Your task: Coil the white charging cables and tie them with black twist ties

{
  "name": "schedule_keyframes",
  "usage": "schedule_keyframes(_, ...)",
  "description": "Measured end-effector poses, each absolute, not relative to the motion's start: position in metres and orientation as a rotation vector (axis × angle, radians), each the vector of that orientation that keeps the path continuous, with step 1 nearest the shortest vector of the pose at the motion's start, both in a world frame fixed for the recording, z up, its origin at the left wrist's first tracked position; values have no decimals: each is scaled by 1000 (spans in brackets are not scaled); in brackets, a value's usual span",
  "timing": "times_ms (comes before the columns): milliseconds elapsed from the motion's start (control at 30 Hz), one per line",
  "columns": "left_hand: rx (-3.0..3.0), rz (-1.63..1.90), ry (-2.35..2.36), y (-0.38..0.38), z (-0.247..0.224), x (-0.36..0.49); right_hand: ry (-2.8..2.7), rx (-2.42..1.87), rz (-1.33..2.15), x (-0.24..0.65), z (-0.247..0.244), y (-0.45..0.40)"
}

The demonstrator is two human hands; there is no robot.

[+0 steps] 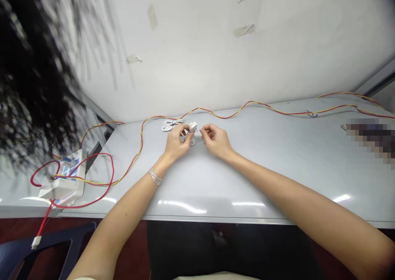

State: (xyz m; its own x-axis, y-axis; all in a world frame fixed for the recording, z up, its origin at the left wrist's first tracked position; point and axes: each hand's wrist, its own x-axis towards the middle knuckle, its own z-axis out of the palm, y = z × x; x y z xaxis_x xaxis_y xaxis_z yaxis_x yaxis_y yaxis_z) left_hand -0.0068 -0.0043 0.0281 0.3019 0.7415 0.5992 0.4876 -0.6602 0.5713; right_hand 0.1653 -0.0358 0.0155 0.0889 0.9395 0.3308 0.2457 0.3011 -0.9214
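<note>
Head view, mid-frame: working close over the grey table, our left hand curls its fingers closed around a small white piece, while our right hand pinches its fingertips together just beside it, holding we cannot tell what, above a coiled white cable.
</note>
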Motion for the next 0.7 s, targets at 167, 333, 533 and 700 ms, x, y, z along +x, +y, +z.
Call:
schedule_keyframes(167, 2212, 1281, 1045, -2, 27, -7, -1426, -1224, 701, 169, 9, -31)
schedule_keyframes(333, 1806, 1278, 898, -1, 25, -2, -1436, -1192, 886, 169, 9, -29)
schedule_keyframes(533, 1650, 1286, 847, 1, 22, -1, -1415, -1210, 858, 170, 11, -30)
schedule_keyframes(700, 1586, 1339, 924, 5, 17, -2, -1396, -1232, 838, 172, 36, -38)
